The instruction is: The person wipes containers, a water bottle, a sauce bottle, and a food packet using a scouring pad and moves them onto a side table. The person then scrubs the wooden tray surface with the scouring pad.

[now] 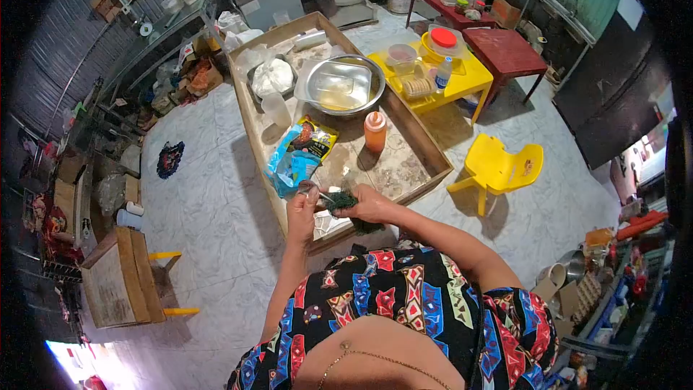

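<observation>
At the near edge of the wooden tray table (426, 141), my left hand (301, 215) is closed around a small metal utensil (309, 189), perhaps a spoon. Close beside it, my right hand (370, 206) grips a dark green scrubbing mesh (341, 201), which touches the utensil's thin end. Just beyond my left hand lies an open blue and yellow food packet (303, 148). An orange squeeze bottle (375, 132) stands upright farther right. Behind it, a large metal bowl (375, 87) holds a clear container with yellowish contents.
A bag of white powder (273, 77) and a clear plastic cup (275, 109) are on the table's left side. A yellow table (469, 83) with containers adjoins at right. A yellow chair (503, 166) and a wooden-topped stool (123, 278) stand on the floor.
</observation>
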`<state>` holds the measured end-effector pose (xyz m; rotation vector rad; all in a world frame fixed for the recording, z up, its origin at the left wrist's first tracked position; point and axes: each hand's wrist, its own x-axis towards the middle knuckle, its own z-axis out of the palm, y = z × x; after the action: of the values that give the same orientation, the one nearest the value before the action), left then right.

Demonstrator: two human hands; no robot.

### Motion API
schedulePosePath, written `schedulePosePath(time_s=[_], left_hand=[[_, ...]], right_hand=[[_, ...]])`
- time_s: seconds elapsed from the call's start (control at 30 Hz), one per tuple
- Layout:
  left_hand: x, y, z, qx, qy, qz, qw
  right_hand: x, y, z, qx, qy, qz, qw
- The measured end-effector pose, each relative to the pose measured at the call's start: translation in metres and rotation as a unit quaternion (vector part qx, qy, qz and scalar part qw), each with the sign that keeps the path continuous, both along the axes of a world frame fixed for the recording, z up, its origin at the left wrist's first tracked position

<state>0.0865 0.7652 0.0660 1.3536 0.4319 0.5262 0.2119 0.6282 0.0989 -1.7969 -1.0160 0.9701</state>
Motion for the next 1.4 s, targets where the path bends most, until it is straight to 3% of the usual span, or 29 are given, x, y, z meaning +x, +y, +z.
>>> schedulePosePath(time_s=[0.07,0.17,0.23,0.37,0.47,0.67,0.73,0.9,1.0,1.27,1.4], left_hand=[[-0.001,-0.002,0.001,-0.013,-0.014,0.025,1.000],[0.009,0.003,0.007,-0.062,-0.029,0.088,0.994],[0.022,0.011,0.010,-0.095,-0.040,0.130,0.986],[0.066,0.001,0.012,-0.101,-0.051,0.151,0.982],[0.098,-0.005,0.015,-0.088,-0.040,0.143,0.985],[0.161,-0.030,0.017,0.004,-0.003,0.068,0.998],[0.180,-0.041,0.016,0.029,0.008,-0.003,1.000],[0.202,-0.054,0.003,0.003,0.125,-0.005,0.992],[0.194,-0.058,-0.002,-0.025,0.195,0.042,0.980],[0.144,-0.083,-0.017,-0.218,0.286,0.235,0.903],[0.135,-0.102,0.000,-0.168,0.327,0.312,0.876]], right_hand=[[-0.002,-0.005,0.002,0.015,0.017,0.001,1.000],[0.014,-0.019,0.004,0.069,-0.058,0.007,0.996],[0.039,-0.026,-0.012,-0.032,-0.004,0.043,0.999],[0.078,-0.044,-0.011,-0.024,0.125,0.011,0.992],[0.109,-0.062,0.013,-0.036,0.219,-0.022,0.975],[0.195,-0.088,-0.010,0.035,0.288,-0.101,0.952],[0.236,-0.105,-0.007,0.092,0.329,-0.133,0.931],[0.356,-0.126,-0.010,0.183,0.393,-0.308,0.847],[0.436,-0.124,-0.054,0.216,0.422,-0.376,0.796],[0.557,-0.065,-0.186,0.175,0.467,-0.440,0.747],[0.592,-0.028,-0.245,0.139,0.494,-0.461,0.723]])
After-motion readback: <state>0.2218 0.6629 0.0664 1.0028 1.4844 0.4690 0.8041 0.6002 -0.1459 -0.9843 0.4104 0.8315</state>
